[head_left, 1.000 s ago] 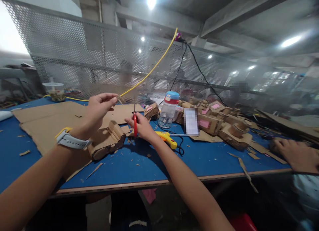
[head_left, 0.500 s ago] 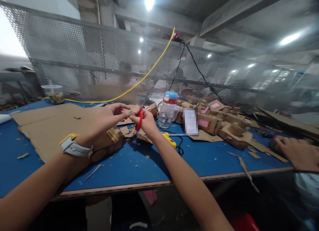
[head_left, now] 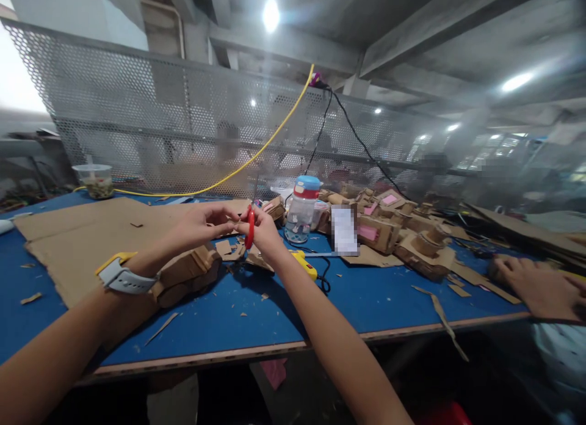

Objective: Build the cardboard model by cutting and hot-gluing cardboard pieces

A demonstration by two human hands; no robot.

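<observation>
My right hand (head_left: 268, 234) is closed around red-handled scissors (head_left: 249, 228), whose blades point up and away. Close beside it on the left, my left hand (head_left: 201, 222) pinches a small scrap of cardboard (head_left: 235, 223), largely covered by the fingers. The two hands nearly meet at the fingertips. Below my left forearm lies a built-up cardboard piece (head_left: 190, 278) with rounded parts. A wide cardboard sheet (head_left: 91, 229) spreads out to the left.
Beyond my right hand stand a clear bottle with a blue lid (head_left: 302, 214) and several cardboard models (head_left: 389, 226). A yellow glue gun (head_left: 304, 264) lies with its cord on the blue table (head_left: 357, 309). Another person's hand (head_left: 540, 284) rests at right; a plastic cup (head_left: 97, 182) stands far left.
The view has shifted slightly, so things sit a little further left and lower. My hands stay together; the scissors now look more upright and the scrap is more hidden.
</observation>
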